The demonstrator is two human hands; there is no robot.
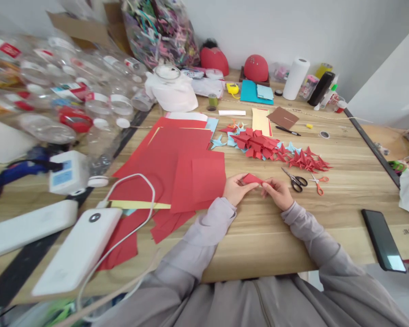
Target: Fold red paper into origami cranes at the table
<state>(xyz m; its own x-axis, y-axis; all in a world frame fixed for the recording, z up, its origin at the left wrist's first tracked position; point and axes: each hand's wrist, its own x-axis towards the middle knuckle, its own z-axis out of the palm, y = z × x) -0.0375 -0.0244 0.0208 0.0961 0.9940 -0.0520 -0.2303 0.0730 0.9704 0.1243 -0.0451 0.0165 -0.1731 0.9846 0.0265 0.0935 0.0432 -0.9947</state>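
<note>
While left hand (235,188) and right hand (279,193) pinch red paper (251,178) | wooden tabletop (259,240) separates them from near edge (255,274)

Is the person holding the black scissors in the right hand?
No, the black scissors lie on the table, while the right hand and left hand hold a folded red paper.

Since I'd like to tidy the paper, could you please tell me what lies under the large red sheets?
Some yellow paper shows along the near side of the red sheets, and light-blue paper peeks out at their far right corner. The rest underneath is covered.
</note>
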